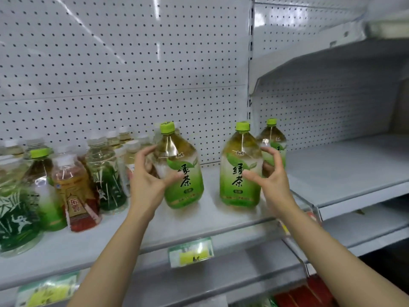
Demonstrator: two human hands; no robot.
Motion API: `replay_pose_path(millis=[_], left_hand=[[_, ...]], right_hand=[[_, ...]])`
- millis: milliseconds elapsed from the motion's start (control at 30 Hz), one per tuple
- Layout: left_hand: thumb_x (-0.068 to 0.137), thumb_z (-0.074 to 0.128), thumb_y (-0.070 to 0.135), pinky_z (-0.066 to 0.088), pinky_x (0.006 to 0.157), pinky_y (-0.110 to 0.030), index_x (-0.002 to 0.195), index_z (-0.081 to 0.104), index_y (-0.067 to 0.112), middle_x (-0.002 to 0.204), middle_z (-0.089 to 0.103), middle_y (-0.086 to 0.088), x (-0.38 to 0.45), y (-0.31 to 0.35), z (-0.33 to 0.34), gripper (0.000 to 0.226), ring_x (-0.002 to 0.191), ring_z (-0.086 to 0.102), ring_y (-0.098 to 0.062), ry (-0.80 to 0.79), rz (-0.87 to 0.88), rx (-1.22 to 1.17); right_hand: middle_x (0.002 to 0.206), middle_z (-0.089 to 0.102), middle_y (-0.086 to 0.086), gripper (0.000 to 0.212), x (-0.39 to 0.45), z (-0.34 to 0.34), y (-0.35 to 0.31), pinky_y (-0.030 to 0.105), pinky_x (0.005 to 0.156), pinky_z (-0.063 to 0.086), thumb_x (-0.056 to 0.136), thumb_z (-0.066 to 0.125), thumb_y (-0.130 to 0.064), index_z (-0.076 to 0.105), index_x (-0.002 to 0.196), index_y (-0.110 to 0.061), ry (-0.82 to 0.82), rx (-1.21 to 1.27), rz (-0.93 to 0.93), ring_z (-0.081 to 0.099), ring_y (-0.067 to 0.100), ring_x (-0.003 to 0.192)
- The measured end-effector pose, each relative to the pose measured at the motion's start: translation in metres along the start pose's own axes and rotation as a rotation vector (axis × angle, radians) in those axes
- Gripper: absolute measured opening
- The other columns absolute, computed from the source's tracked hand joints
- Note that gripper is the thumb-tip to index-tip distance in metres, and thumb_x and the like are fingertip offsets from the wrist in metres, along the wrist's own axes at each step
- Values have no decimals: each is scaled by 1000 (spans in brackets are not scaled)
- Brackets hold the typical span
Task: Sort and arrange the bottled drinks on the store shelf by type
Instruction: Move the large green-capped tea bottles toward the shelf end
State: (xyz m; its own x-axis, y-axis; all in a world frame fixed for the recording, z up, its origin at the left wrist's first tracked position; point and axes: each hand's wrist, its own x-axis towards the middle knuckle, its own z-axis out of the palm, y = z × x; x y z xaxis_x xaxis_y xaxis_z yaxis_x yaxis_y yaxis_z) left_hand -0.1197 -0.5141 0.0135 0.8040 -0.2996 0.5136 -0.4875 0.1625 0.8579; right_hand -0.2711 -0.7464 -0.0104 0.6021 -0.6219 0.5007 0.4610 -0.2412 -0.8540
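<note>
Three large green tea bottles with lime caps stand on the white shelf (221, 220). My left hand (147, 180) wraps the left one (183, 171), fingers on its shoulder and thumb on the label; this bottle leans slightly. My right hand (269, 176) is open with fingers spread, its thumb against the right side of the middle bottle (240, 171). Its fingers hover in front of the third bottle (273, 142), which stands further back. At the left, mixed bottles crowd together: a dark green bamboo-label bottle (17, 209), a smaller green tea (44, 185) and a red-label tea (76, 191).
A perforated white back panel (124, 74) rises behind the shelf. To the right, a neighbouring shelf bay (345, 171) holds nothing. Price tags (191, 251) hang on the shelf's front rail. Red packages (305, 293) lie on a lower level.
</note>
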Motion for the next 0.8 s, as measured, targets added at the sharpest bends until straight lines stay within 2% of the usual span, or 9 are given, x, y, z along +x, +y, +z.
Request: replay_pose_path(millis=[100,167,300,367,433,500,633,700,800], left_hand=[[57,95,7,62,76,-43,121,52,41,113,72,-12,4,-2,52,84,94,73,-25,-35,-7,-38],[57,94,4,62,77,-46,121,52,38,110,73,-12,6,-6,88,84,94,74,-28,-49,-45,-48],[42,95,26,62,77,-51,110,50,52,103,74,-8,10,-15,147,85,90,74,-29,-65,-125,-23],[39,93,32,61,75,-54,111,51,51,96,75,-7,13,-22,170,85,88,74,-32,-85,-144,-10],[44,93,27,61,75,-54,117,52,45,94,76,-5,14,-27,188,86,88,73,-33,-107,-159,-3],[51,93,20,61,77,-53,123,51,40,97,75,-5,16,-31,202,86,89,73,-31,-120,-171,11],[58,94,13,61,78,-53,128,49,42,102,73,-9,21,-35,215,88,93,72,-33,-129,-185,35],[64,92,10,61,82,-49,133,47,40,110,72,-5,21,-35,214,88,95,72,-25,-159,-186,50],[69,91,21,53,97,-40,144,43,38,131,50,6,20,-36,209,90,116,55,-14,-167,-124,169]], right_hand=[[116,69,9,72,9,-46,-8,29,73,58,74,78,3,48,129,-33,-9,1,-1,69,22,103],[114,70,11,71,14,-72,-11,29,71,58,76,77,4,46,131,-30,-3,-4,-2,70,20,99],[114,70,12,71,31,-111,-10,25,66,57,75,74,9,45,132,-22,20,10,2,71,16,93],[114,70,13,72,41,-127,-5,31,70,58,71,77,6,47,130,-24,22,9,-2,70,21,96],[113,70,15,72,51,-141,2,38,76,58,71,77,8,49,128,-26,20,10,-10,68,25,97],[113,70,15,72,59,-150,9,42,79,57,73,75,11,48,129,-26,11,15,1,68,27,99],[115,69,17,74,73,-155,22,34,72,58,74,73,13,46,132,-23,-15,43,32,67,28,101],[116,69,17,74,81,-152,28,35,71,59,74,71,14,45,133,-22,-19,72,59,68,27,99],[118,68,18,74,89,-149,42,42,76,59,75,69,15,45,134,-24,-50,112,93,67,29,99]])
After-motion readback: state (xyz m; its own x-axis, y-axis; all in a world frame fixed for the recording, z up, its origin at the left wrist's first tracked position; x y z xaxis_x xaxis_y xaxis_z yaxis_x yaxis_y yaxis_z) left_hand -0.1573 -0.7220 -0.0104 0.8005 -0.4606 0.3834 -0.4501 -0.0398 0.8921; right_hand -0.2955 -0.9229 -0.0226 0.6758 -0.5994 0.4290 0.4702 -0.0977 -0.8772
